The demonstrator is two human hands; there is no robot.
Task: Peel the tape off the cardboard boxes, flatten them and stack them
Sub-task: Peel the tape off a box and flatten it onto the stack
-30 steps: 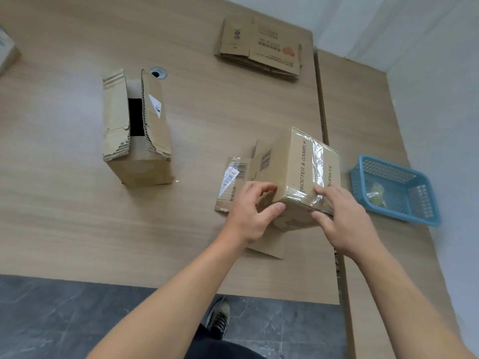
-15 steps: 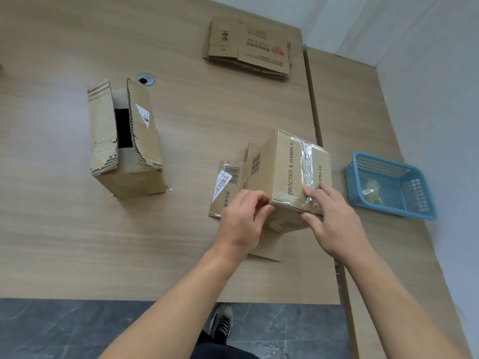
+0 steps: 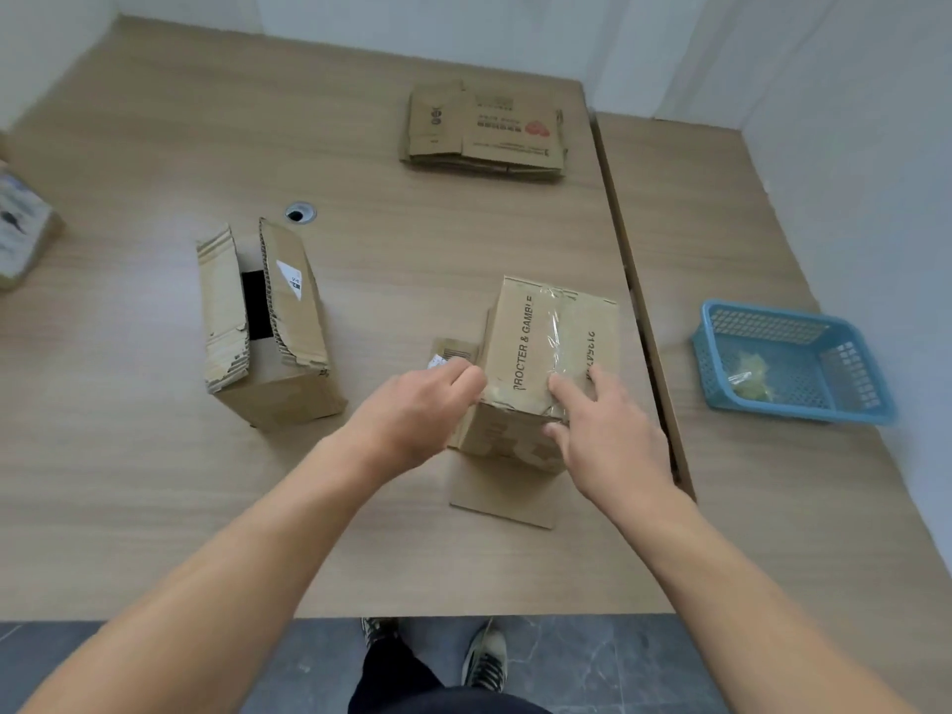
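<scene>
A taped cardboard box (image 3: pixel 520 332) printed "PROCTER & GAMBLE" stands on a flat cardboard piece (image 3: pixel 507 499) near the table's front. A strip of clear tape (image 3: pixel 554 327) runs along its top and over the near edge. My left hand (image 3: pixel 417 412) grips the box's near left corner with curled fingers. My right hand (image 3: pixel 610 430) lies on the near right corner, straight fingers on the tape and thumb on the front face. An opened box (image 3: pixel 268 327) stands to the left. A stack of flattened boxes (image 3: pixel 484 131) lies at the back.
A blue basket (image 3: pixel 788 404) holding tape scraps (image 3: pixel 749 376) sits on the right table. A seam (image 3: pixel 644 311) divides the two tables. Another box (image 3: pixel 20 244) is at the left edge. A cable hole (image 3: pixel 300 213) is behind the opened box.
The taped box has tipped so its top faces me more squarely. My right fingers slid further onto the tape. My left hand shifted to the box's left corner.
</scene>
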